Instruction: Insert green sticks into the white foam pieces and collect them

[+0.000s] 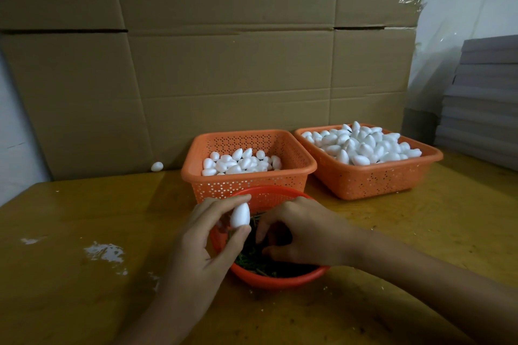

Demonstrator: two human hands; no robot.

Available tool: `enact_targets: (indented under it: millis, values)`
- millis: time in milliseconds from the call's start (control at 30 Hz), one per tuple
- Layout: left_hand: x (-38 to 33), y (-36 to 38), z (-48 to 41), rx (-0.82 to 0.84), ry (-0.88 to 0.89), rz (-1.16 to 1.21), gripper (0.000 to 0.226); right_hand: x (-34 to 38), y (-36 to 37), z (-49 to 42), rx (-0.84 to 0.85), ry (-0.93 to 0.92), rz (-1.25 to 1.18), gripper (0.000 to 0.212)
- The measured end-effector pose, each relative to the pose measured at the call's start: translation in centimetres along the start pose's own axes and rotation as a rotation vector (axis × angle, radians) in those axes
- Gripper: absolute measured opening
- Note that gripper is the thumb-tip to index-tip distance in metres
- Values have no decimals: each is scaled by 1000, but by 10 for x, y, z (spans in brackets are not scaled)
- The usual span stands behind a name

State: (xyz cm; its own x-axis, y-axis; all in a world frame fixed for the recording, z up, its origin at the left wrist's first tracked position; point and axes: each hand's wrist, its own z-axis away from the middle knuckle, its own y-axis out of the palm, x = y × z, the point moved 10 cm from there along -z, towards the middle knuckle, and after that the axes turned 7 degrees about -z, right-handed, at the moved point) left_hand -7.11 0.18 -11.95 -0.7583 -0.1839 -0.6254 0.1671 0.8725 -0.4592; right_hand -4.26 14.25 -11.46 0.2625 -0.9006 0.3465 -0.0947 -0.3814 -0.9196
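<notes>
My left hand (196,249) pinches one white egg-shaped foam piece (240,214) between thumb and fingertips, above the left rim of a round red bowl (280,280). The bowl holds a tangle of green sticks (252,259). My right hand (302,235) reaches into the bowl with fingers curled down among the sticks; whether it holds one is hidden. Behind the bowl, an orange basket (246,179) holds several foam pieces (241,162). A second orange basket (372,176) to the right is heaped with foam pieces (361,145).
A loose foam piece (157,166) lies at the back left against the cardboard wall (224,64). White scuff marks (103,252) spot the wooden table (84,288) on the left. Stacked grey sheets (482,109) stand at the far right.
</notes>
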Motion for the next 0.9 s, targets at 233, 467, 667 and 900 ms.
enact_targets:
  millis: [233, 467, 667, 900]
  values:
    - [9, -1, 2, -16, -63, 46, 38, 2, 1, 0, 25, -27, -66, 16]
    - [9, -2, 1, -16, -58, 59, 35, 6, -10, 1, -110, -91, -126, 17]
    - [8, -2, 2, -16, -48, 48, 33, 6, -11, 1, -136, -116, -91, 20]
    - [6, -2, 2, -13, -37, 34, 32, 8, -11, 2, -117, -116, -106, 16]
